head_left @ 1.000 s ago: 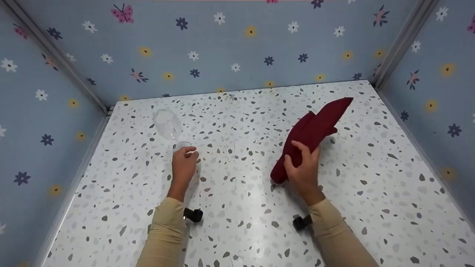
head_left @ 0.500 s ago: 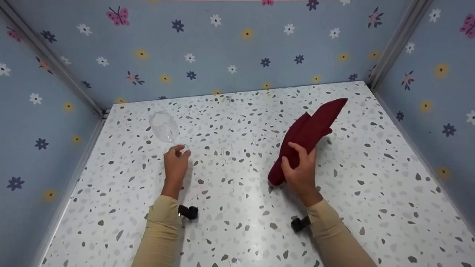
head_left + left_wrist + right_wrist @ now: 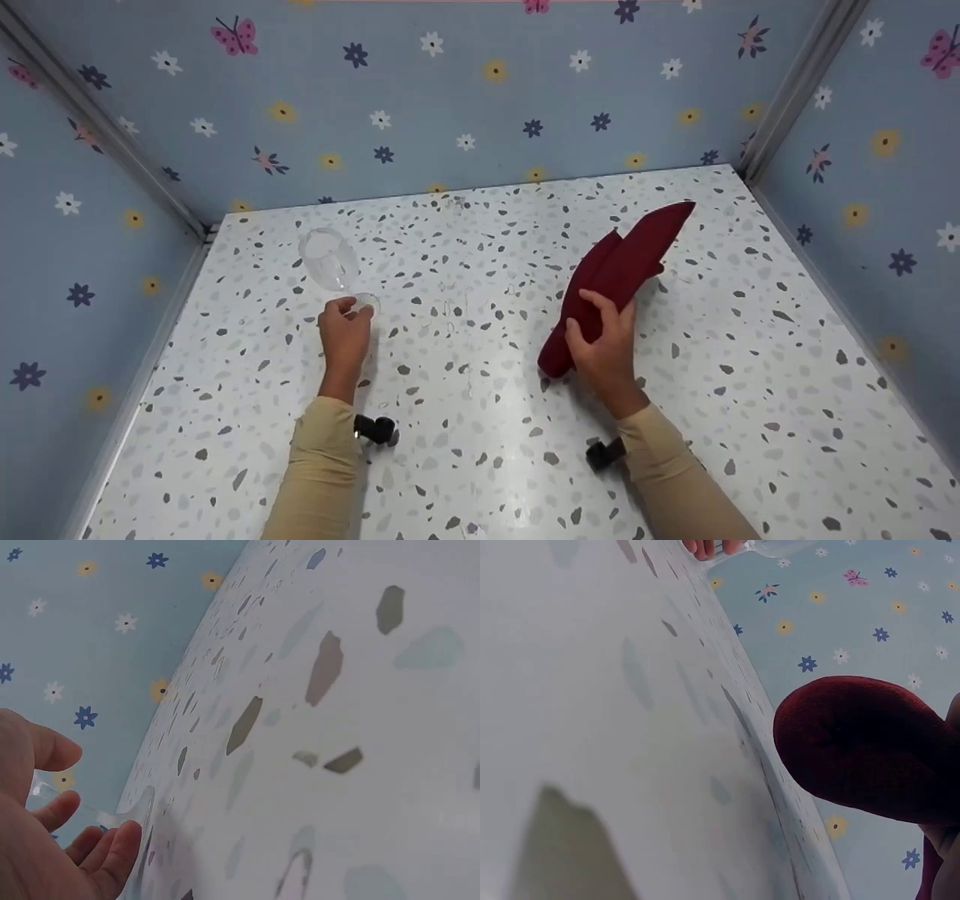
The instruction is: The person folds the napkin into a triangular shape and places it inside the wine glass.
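Observation:
A clear wine glass [image 3: 328, 259] stands upright on the speckled table at the left, its round foot [image 3: 367, 302] nearest me. My left hand [image 3: 345, 330] is beside the foot, thumb and fingers loosely bent with a gap between them. In the left wrist view, the fingertips [image 3: 129, 836] lie in front of the transparent foot; whether they touch it I cannot tell. On the right, my right hand [image 3: 606, 345] grips a folded dark red cloth [image 3: 619, 274] near its lower end. The cloth has a pointed far tip and a thick rounded near end [image 3: 855, 746].
Blue flowered panels surround the white speckled table [image 3: 465, 420] at the back [image 3: 480, 97] and on both sides. Black wrist cameras [image 3: 377, 430] jut inward from both sleeves. Open tabletop lies between the two hands.
My left hand has shifted a little left, off the glass foot, uncovering more of it. The glass stays put. My right hand still holds the cloth in the same place; the head view drifts slightly.

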The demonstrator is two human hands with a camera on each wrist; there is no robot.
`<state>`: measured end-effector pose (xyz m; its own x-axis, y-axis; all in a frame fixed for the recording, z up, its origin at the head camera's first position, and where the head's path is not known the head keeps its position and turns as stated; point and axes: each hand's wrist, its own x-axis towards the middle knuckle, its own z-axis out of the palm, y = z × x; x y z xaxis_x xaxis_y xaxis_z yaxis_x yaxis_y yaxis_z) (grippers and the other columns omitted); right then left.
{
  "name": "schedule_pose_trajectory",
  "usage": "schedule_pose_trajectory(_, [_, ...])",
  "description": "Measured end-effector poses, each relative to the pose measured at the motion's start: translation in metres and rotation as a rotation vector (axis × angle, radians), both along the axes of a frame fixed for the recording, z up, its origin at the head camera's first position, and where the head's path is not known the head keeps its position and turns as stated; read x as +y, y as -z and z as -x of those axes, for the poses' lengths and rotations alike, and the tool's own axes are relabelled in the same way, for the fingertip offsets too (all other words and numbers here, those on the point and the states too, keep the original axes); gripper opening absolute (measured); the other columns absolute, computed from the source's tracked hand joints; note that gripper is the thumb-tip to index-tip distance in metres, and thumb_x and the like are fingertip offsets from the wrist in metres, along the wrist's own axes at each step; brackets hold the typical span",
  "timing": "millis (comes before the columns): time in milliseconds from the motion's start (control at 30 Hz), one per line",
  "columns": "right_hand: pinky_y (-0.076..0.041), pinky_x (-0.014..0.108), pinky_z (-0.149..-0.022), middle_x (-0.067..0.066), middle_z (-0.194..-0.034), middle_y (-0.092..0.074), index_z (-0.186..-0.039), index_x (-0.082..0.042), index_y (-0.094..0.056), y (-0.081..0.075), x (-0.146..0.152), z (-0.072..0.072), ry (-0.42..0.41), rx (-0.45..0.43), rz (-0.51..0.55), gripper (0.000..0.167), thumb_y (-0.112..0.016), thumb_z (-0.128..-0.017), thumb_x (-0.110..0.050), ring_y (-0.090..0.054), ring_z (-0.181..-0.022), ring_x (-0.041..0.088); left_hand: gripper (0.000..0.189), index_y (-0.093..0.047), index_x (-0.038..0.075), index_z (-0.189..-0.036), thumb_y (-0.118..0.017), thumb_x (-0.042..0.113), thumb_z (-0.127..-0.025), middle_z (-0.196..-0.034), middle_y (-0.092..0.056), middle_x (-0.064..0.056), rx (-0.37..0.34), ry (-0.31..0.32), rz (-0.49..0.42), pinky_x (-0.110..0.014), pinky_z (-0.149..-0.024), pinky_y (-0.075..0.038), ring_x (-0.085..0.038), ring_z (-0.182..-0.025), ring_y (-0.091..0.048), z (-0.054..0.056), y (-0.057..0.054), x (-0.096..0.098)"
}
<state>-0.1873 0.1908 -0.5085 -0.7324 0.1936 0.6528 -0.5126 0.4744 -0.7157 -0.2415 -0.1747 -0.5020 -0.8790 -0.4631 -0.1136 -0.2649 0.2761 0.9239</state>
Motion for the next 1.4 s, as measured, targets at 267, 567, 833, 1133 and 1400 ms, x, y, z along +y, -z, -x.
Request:
schedule_pose_trajectory(267, [-0.042, 0.05, -0.102, 0.024, -0.144, -0.036, -0.124, -0.004, -0.065, 0.001, -0.001, 0.0, -0.011, 0.002, 0.013, 0.048, -0.078, -0.079, 0.007, -0.041, -0.129, 0.031, 0.058, -0.034, 0.0, -0.146, -0.058, 0.019, -0.097, -0.136, -0.042, -0.018, 0.052, -0.059, -0.027, -0.039, -0.096, -0.045, -0.027, -0.122, -0.048, 0.005, -0.004, -0.006])
schedule_pose_trajectory(567, [-0.041, 0.049, -0.104, 0.023, -0.144, -0.037, -0.125, -0.007, -0.064, 0.002, -0.001, -0.001, -0.005, -0.018, -0.004, 0.043, -0.075, -0.084, 0.0, -0.041, -0.13, 0.03, 0.075, -0.024, 0.004, -0.156, -0.062, 0.026, -0.095, -0.145, -0.04, -0.017, 0.079, -0.017, -0.123, -0.038, -0.101, -0.043, -0.025, -0.127, -0.044, 0.01, -0.014, -0.018])
schedule_pose_trajectory(833, [-0.039, 0.046, -0.104, 0.028, -0.141, -0.038, -0.121, 0.0, -0.064, -0.002, -0.004, -0.001, 0.012, 0.017, -0.001, 0.046, -0.076, -0.078, 0.012, -0.042, -0.128, 0.034, 0.071, -0.029, 0.008, -0.154, -0.065, 0.025, -0.096, -0.148, -0.039, -0.011, 0.161, 0.023, -0.152, -0.038, -0.099, -0.044, -0.021, -0.13, -0.043, 0.01, -0.014, -0.02])
schedule_pose_trajectory(1133, [-0.039, 0.039, -0.104, 0.037, -0.132, -0.04, -0.115, 0.011, -0.062, -0.035, -0.018, -0.019, 0.005, 0.053, 0.012, 0.043, -0.072, -0.074, 0.021, -0.044, -0.121, 0.042, 0.074, -0.027, 0.009, -0.153, -0.067, 0.03, -0.095, -0.151, -0.039, -0.009, 0.172, 0.043, -0.181, -0.038, -0.109, -0.036, -0.02, -0.135, -0.041, 0.008, -0.019, -0.018])
schedule_pose_trajectory(1400, [-0.04, 0.047, -0.104, 0.035, -0.136, -0.038, -0.117, 0.009, -0.061, -0.033, -0.016, -0.018, 0.0, 0.025, 0.02, 0.042, -0.071, -0.077, 0.019, -0.043, -0.124, 0.039, 0.073, -0.027, 0.007, -0.152, -0.068, 0.028, -0.096, -0.148, -0.04, -0.013, 0.25, 0.098, -0.3, -0.043, -0.103, -0.044, -0.024, -0.129, -0.049, 0.008, -0.02, -0.018])
